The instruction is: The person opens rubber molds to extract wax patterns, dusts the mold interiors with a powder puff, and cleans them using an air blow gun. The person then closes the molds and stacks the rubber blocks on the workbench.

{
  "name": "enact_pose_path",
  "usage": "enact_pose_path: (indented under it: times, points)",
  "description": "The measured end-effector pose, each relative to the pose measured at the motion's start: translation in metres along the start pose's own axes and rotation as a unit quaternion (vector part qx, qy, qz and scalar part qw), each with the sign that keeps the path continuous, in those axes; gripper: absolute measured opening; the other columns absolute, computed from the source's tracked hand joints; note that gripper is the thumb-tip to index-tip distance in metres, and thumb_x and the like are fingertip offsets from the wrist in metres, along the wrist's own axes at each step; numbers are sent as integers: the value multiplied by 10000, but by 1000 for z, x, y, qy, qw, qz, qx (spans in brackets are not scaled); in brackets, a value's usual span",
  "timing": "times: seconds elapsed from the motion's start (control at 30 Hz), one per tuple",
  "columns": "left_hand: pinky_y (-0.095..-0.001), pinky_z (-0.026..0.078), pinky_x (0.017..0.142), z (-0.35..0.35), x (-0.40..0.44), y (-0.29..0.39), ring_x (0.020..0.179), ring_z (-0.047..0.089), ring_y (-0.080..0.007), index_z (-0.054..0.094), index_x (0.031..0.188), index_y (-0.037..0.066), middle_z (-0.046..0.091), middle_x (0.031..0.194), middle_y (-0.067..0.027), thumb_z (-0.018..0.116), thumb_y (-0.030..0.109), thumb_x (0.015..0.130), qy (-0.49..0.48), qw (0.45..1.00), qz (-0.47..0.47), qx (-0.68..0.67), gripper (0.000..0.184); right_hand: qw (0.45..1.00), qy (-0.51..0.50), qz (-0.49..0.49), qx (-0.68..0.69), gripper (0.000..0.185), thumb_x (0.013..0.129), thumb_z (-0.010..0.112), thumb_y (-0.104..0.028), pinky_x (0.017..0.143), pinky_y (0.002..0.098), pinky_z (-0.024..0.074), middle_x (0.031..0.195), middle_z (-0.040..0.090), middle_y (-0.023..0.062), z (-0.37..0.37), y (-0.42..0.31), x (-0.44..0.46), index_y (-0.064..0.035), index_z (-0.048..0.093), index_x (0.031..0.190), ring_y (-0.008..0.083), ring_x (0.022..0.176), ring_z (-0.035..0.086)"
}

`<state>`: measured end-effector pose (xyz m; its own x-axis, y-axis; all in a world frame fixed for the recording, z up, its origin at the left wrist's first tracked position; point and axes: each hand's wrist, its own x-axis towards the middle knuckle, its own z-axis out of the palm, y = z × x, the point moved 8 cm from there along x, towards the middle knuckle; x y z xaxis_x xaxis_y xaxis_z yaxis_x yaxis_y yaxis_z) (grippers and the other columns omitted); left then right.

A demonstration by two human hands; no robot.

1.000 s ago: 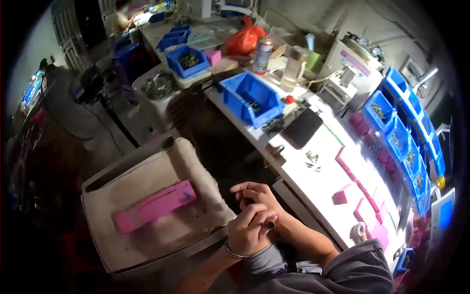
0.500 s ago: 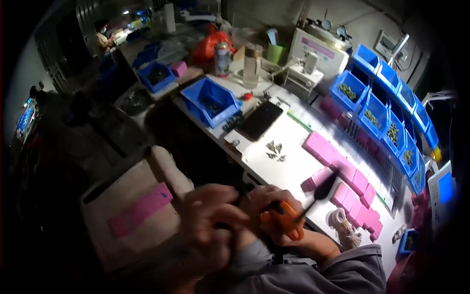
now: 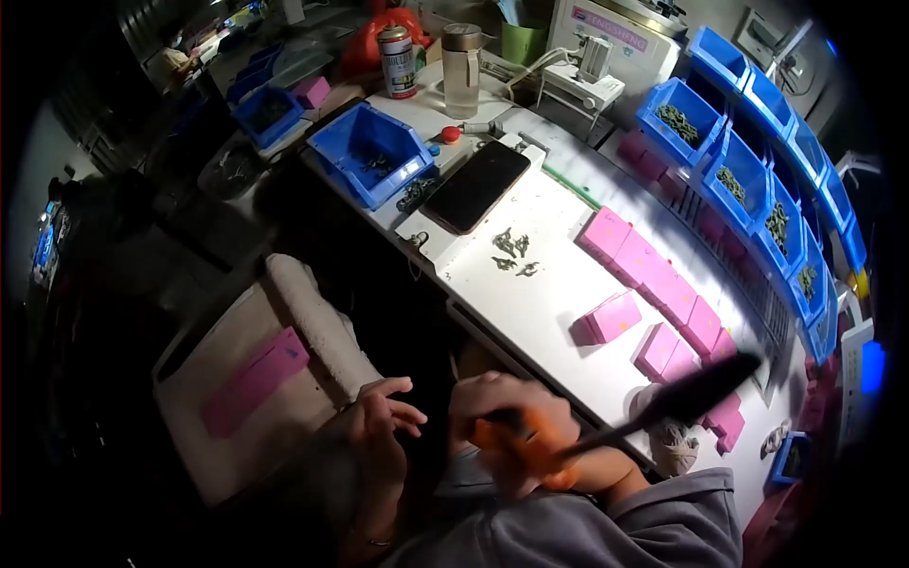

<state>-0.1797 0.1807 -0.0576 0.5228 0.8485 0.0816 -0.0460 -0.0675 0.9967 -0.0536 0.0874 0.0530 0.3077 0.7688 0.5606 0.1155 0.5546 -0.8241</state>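
Observation:
My right hand [image 3: 516,407] is wrapped around an orange hand tool [image 3: 526,445] at the table's front edge. A thin stem runs from the tool to a long dark end [image 3: 696,393], out to the right; motion blur hides its exact kind. Beside it on the left, my left hand [image 3: 381,431] is empty, fingers loosely bent and apart, over the dark gap near a rolled cloth [image 3: 322,327]. Small dark green pieces [image 3: 511,248] lie on the white tabletop [image 3: 492,303] beyond my hands. One pink block [image 3: 613,317] stands apart from the row of pink blocks [image 3: 653,270].
A phone [image 3: 476,187] and a blue bin [image 3: 369,156] lie farther back, with a spray can [image 3: 398,62] and a bottle [image 3: 462,76]. Racked blue bins [image 3: 734,180] line the right. Another pink block [image 3: 256,381] rests on cloth at left. A person [image 3: 173,64] sits far off.
My left hand has drawn back from beside the right hand, its fingers now clearer. The dark end of the tool has swung down and to the right. The camera view has shifted.

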Motion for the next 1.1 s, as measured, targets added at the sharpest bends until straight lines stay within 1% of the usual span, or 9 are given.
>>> enact_pose_path:
  times: [0.07,0.2,0.23,0.3,0.4,0.5,0.63,0.8,1.1]
  points:
    - [-211,447,494,1,2,9,604,588,-129,523,997,-28,576,998,-125,283,375,975,10,999,-45,16,469,977,184,11,107,331,812,593,-232,596,269,448,840,578,92,-20,15,-12,51,547,976,172,672,550]
    - [-211,442,494,-2,-3,-10,603,586,-129,535,985,-27,596,937,-120,287,410,972,37,994,63,87,503,997,-44,-54,-38,353,812,645,-286,611,284,441,813,565,92,12,7,-3,31,528,914,201,704,536]
    - [-209,434,487,1,1,-4,599,582,-127,539,980,-29,596,926,-120,291,428,968,-4,993,36,112,520,994,-79,63,-28,449,746,713,-352,616,281,458,836,595,107,5,19,1,36,562,914,211,722,574]
    - [-217,431,500,-12,-2,-34,599,573,-132,539,988,-34,594,933,-121,305,418,960,29,997,-71,17,509,992,51,102,-57,515,711,738,-396,617,312,477,808,603,115,-3,22,-2,35,579,944,222,697,593]
    - [-234,432,524,-21,-3,-48,606,561,-133,536,992,-33,593,956,-123,299,390,954,37,990,-135,24,486,990,-63,-37,-117,295,733,723,-207,561,279,487,750,609,123,24,11,3,29,588,850,203,646,619]
    - [-248,431,575,-37,-9,-56,612,546,-137,550,1003,-4,591,912,-116,293,341,967,41,988,-80,123,432,997,-1,57,-44,414,687,692,-143,636,311,485,890,599,124,12,26,10,-13,548,1053,295,728,606]
    - [-351,453,781,-74,-26,-54,908,561,-280,540,1062,0,564,957,-164,519,169,899,85,926,66,363,235,951,-196,97,-219,350,720,667,-89,700,351,468,851,568,144,57,64,31,8,558,1038,313,791,563]
    - [-457,391,895,-75,-34,-49,1058,449,-373,501,1154,51,478,1114,-170,753,231,685,26,882,-13,470,562,941,-147,87,-292,337,714,704,-164,747,396,457,894,587,188,102,157,83,-68,638,1030,352,840,568]
    - [-434,448,833,-69,-6,-103,998,492,-326,474,1238,78,484,1112,-173,755,472,618,51,752,167,636,786,896,-298,271,-189,438,685,764,-348,785,321,482,933,665,96,188,327,141,-82,656,1016,217,885,630]
